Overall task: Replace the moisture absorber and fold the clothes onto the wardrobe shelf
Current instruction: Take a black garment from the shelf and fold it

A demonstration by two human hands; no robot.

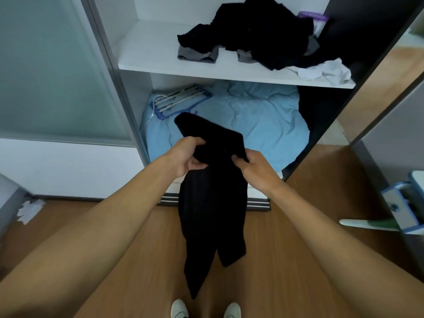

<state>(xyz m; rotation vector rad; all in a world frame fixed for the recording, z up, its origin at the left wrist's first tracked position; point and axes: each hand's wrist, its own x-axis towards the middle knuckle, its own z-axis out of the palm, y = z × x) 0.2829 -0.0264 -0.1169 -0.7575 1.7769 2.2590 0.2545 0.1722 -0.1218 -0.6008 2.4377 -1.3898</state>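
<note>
A black garment (213, 203) hangs in front of me, its lower part dangling toward the floor. My left hand (188, 157) grips its upper edge on the left with curled fingers. My right hand (252, 167) pinches the same edge on the right. On the white wardrobe shelf (146, 53) above lies a heap of black and grey clothes (259, 35), with a white cloth (321, 71) at its right end. A purple-topped moisture absorber (315, 19) stands at the back right of the shelf, partly hidden by the heap.
Below the shelf lies crumpled light blue bedding (252, 115) with a blue and white folding hanger rack (181, 101) on it. A frosted sliding door (50, 72) stands to the left. Crumpled white paper (29, 211) lies on the wooden floor at left. A blue-white object (401, 207) juts in at right.
</note>
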